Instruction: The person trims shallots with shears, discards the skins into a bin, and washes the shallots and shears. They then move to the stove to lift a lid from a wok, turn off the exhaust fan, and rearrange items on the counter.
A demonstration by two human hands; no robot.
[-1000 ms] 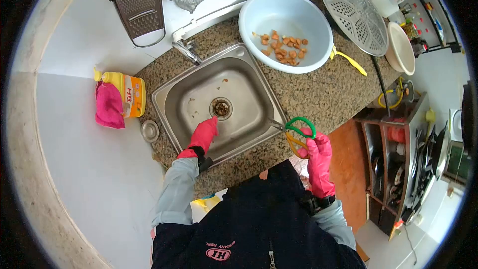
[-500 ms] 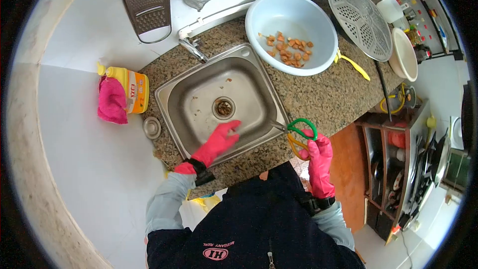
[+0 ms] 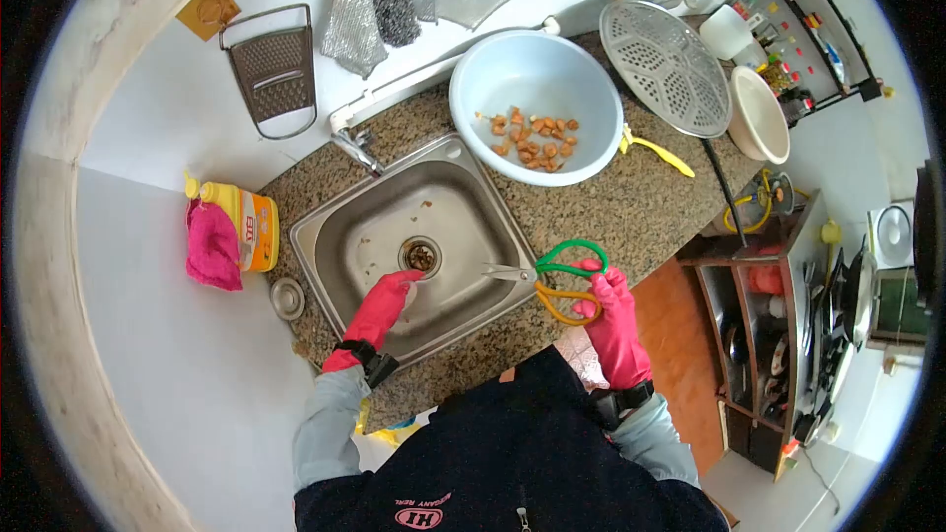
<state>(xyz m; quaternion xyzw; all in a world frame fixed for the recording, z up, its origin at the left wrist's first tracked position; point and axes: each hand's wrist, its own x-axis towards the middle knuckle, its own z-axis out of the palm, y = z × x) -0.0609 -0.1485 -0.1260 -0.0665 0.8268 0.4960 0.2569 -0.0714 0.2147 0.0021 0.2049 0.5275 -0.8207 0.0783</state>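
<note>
My left hand (image 3: 374, 313), in a pink rubber glove, is over the near left part of the steel sink (image 3: 347, 217). Its thumb and fingers are pinched together, with a small pale bit at the tips that is too small to name. In my right hand (image 3: 617, 330), also gloved in pink, are scissors (image 3: 529, 275) with one green and one orange handle. Their blades are slightly apart and point left over the sink's right side. Brown scraps lie in the drain strainer (image 3: 421, 256), and a few crumbs dot the sink floor.
A light blue basin (image 3: 493, 69) with several brown pieces stands behind the sink, beside a yellow-handled peeler (image 3: 662, 154). Further right are a perforated steel lid (image 3: 665, 64) and a cream bowl (image 3: 759, 116). A yellow detergent jug (image 3: 258, 229) with a pink cloth (image 3: 213, 244) stands left.
The scissors have swung in over the sink and their blades have parted. My left hand's fingers have gone from spread to pinched. The whole view has shifted a little.
</note>
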